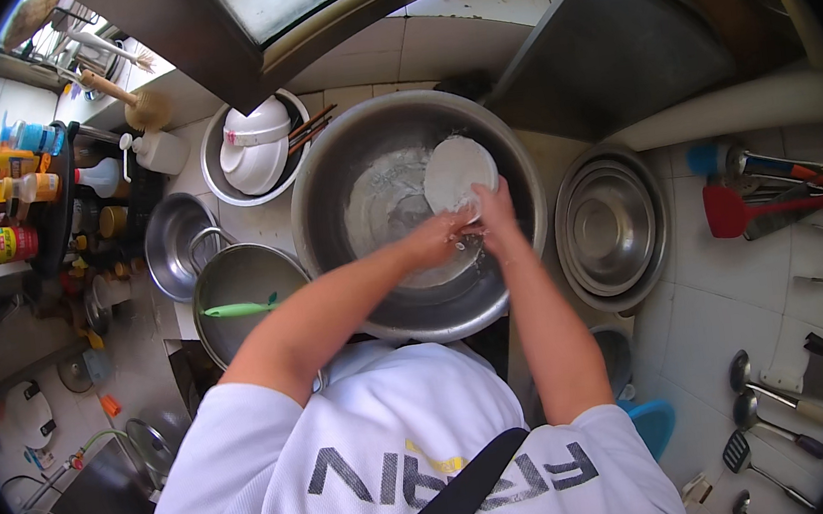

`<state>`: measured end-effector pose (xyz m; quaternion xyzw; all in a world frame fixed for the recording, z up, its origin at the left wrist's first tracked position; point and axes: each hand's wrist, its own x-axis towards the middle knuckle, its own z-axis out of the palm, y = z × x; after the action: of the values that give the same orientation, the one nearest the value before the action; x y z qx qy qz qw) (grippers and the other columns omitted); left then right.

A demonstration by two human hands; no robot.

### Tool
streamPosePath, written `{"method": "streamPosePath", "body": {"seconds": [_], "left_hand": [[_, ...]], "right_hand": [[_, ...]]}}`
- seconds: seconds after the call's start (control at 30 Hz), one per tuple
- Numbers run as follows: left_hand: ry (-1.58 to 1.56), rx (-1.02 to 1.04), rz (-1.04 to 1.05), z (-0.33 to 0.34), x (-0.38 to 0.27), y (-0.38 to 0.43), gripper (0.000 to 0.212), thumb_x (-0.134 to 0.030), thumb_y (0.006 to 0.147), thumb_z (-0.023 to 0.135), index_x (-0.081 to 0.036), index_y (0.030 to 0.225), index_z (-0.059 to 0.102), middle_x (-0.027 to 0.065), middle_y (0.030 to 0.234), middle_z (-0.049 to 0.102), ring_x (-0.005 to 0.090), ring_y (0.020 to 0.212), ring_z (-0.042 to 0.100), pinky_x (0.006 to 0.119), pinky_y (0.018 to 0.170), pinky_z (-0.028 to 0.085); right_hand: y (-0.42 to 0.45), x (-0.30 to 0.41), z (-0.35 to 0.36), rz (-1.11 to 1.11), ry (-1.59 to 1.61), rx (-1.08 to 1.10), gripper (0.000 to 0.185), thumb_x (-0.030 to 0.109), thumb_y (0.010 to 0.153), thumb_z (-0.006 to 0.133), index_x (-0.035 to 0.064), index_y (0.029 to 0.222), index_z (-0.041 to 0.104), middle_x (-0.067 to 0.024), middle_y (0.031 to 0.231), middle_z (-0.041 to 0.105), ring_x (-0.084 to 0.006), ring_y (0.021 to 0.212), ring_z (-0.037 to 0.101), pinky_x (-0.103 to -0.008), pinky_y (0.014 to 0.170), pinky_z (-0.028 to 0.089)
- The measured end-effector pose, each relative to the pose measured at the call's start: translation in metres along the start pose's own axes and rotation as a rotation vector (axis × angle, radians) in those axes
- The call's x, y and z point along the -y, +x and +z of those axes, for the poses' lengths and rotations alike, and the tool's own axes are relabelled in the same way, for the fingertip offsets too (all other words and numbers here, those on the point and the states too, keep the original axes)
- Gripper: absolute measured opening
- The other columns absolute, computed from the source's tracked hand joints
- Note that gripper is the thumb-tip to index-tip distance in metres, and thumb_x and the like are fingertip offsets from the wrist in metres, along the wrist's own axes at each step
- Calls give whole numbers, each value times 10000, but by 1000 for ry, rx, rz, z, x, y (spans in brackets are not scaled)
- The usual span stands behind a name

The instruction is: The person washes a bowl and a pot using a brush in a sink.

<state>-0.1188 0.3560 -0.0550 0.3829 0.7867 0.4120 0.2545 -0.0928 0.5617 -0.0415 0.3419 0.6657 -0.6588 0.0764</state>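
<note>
A wide stainless steel basin [314, 184] stands before me with water [382, 192] in it. Above the water, a wet white bowl [459, 173] is tilted with a round face towards me. My right hand [497, 214] grips it at its lower right edge. My left hand [440, 240] is closed at the lower edge of the same bowl, close against the right hand. Drops fly around the fingers, and the fingertips are partly blurred. Whether a cloth or sponge is between the hands cannot be made out.
Left of the basin are a metal bowl of white dishes [257, 149] with chopsticks [311, 128], a small steel bowl [180, 240], and a pan [233, 276] with a green-handled utensil [236, 310]. Nested steel bowls [607, 225] stand at right. A window frame [238, 42] juts in overhead.
</note>
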Motion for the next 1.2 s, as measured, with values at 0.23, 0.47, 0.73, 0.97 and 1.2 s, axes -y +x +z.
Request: {"method": "streamPosePath", "body": {"seconds": [0.23, 0.47, 0.73, 0.97, 1.2], "left_hand": [[531, 51, 79, -27, 42, -8, 664, -336, 1059, 745, -29, 1639, 640, 264, 1654, 657, 453, 1521, 652, 548, 1247, 549], [322, -38, 174, 38, 37, -28, 636, -242, 1071, 672, -13, 1663, 625, 262, 1772, 566, 377, 1598, 615, 522, 1362, 445], [137, 79, -28, -1, -13, -16, 594, -203, 997, 741, -62, 1573, 701, 243, 1682, 650, 445, 1474, 680, 548, 1215, 561], [373, -84, 167, -10, 42, -33, 606, -104, 994, 694, 4, 1590, 662, 233, 1793, 538, 463, 1483, 672, 516, 1302, 514], [-84, -60, -191, 20, -48, 8, 520, -180, 1049, 712, -35, 1549, 706, 212, 1671, 669, 383, 1546, 652, 549, 1399, 405]], "right_hand": [[-34, 20, 14, 179, 177, 75, 750, 259, 1060, 745, 118, 1714, 406, -222, 1591, 621, -421, 1350, 731, -622, 922, 720], [-2, 38, -25, 398, 31, 336, 645, 296, 1098, 726, 125, 1682, 511, -201, 1521, 708, -408, 1259, 785, -641, 922, 701], [-40, -18, 20, 108, 419, 16, 647, 190, 1054, 738, 121, 1652, 501, -188, 1473, 667, -391, 1345, 706, -631, 931, 665], [-12, 69, -19, 429, -13, 380, 702, 294, 1107, 731, 108, 1715, 435, -233, 1538, 684, -452, 1319, 760, -678, 956, 697], [-8, -28, 17, -37, 219, -18, 712, 226, 1055, 783, 86, 1676, 462, -207, 1483, 667, -397, 1271, 734, -620, 923, 672]]}}
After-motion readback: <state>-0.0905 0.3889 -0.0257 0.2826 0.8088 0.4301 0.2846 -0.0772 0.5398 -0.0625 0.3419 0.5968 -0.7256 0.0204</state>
